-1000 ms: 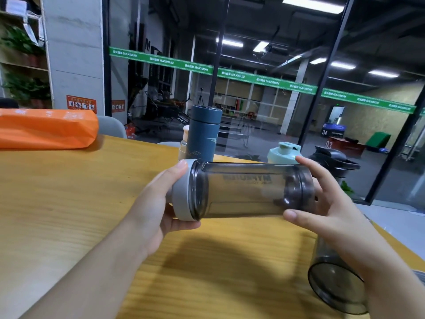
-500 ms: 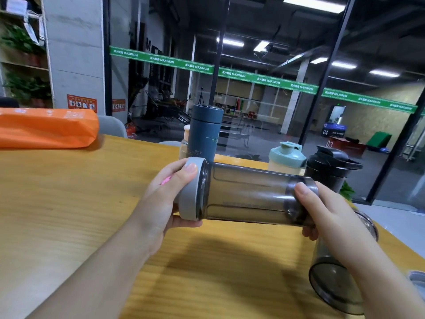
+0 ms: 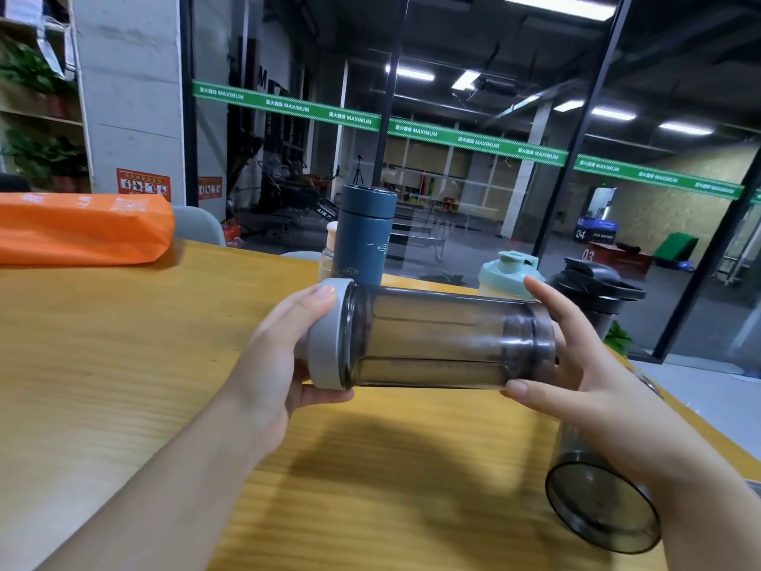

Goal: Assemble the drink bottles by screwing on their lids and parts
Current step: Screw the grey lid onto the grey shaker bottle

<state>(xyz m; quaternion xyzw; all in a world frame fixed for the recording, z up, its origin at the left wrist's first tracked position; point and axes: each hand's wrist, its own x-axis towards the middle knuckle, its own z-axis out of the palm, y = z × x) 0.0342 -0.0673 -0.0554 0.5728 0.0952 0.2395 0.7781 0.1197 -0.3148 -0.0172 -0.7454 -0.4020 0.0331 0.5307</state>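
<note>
A smoky transparent bottle [image 3: 436, 335] lies sideways in the air between both hands, above the wooden table [image 3: 103, 364]. Its grey lid [image 3: 327, 335] sits on the left end, and my left hand [image 3: 284, 356] wraps around that lid. My right hand [image 3: 576, 364] holds the bottle's right end, thumb below and fingers spread over the top. A second smoky bottle body [image 3: 593, 500] lies on its side on the table under my right forearm, open end toward me.
Behind the held bottle stand a dark blue flask [image 3: 362, 236], a pale bottle [image 3: 328, 257] half hidden beside it, a mint-lidded bottle [image 3: 508, 274] and a black-lidded shaker [image 3: 597, 290]. An orange bag [image 3: 82, 228] lies at far left. A glass wall runs beyond the table.
My right hand has shifted its hold on the bottle's right end, fingers now spread over the top. The bottle has levelled out. My left hand stays on the grey lid.
</note>
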